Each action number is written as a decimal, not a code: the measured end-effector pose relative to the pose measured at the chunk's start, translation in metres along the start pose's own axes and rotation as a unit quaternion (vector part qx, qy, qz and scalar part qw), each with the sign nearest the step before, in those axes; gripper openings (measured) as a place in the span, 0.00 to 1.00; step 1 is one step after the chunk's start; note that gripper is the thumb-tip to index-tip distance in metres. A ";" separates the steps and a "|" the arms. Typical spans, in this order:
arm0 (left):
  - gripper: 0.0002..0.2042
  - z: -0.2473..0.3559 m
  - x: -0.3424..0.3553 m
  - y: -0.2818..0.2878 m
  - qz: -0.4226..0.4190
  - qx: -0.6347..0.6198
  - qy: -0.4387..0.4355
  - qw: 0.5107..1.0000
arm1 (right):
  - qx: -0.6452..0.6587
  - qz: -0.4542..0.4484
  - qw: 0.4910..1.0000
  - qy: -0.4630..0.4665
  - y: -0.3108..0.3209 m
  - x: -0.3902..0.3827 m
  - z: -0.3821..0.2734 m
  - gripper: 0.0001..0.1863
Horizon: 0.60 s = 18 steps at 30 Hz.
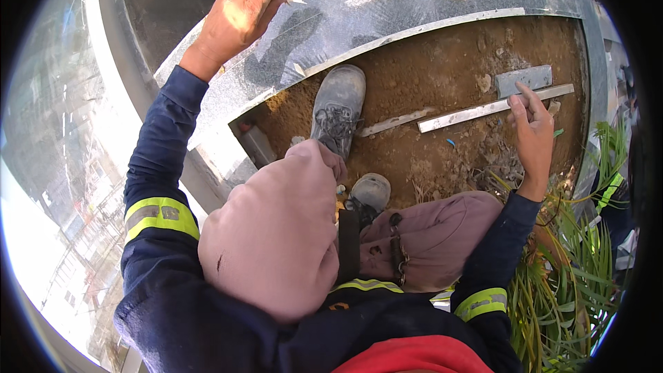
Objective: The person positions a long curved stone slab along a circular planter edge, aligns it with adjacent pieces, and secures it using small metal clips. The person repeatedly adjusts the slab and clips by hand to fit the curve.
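From the head view, your left hand [242, 14] is stretched out ahead of you over the grey stone slab [387, 7], fingers closed in a pinch on a small pale marker [295, 1] whose tip sticks out to the right of your fingertips and sits on or just above the stone; I cannot tell if it touches. That marker looks light and thin, likely brittle, so a grip close to the tip, as you have it, suits it best. Your right hand [533, 128] is held away to the other side, fingers loosely spread and curled, resting on the near end of a long metal strip [494, 107] that lies on the bare soil [428, 76]. The strip looks stiff and narrow; it would lift most evenly from its middle. Just beyond your right fingers lies a short grey block [523, 79], which looks heavy for its size. Between your hands, your grey shoe [338, 107] is planted on the soil, with a second shorter strip [395, 123] beside it. Green leaves [559, 290] crowd below your right wrist.
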<state>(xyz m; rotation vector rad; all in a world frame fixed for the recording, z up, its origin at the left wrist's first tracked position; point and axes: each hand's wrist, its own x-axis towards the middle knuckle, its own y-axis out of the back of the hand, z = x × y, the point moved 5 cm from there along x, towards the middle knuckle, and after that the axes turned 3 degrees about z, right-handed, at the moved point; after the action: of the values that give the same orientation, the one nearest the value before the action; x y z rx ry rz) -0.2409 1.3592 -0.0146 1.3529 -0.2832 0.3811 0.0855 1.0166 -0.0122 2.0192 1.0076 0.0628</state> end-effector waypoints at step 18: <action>0.15 0.052 -0.029 -0.049 -0.228 -0.009 -0.040 0.973 | -0.013 -0.013 1.000 0.013 -0.004 0.001 0.000 0.23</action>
<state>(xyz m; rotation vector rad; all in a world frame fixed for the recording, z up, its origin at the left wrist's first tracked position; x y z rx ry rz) -0.2455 1.2973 -0.0597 1.3704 -0.0356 -0.0596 0.0842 1.0184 -0.0154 1.9859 1.0438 0.0879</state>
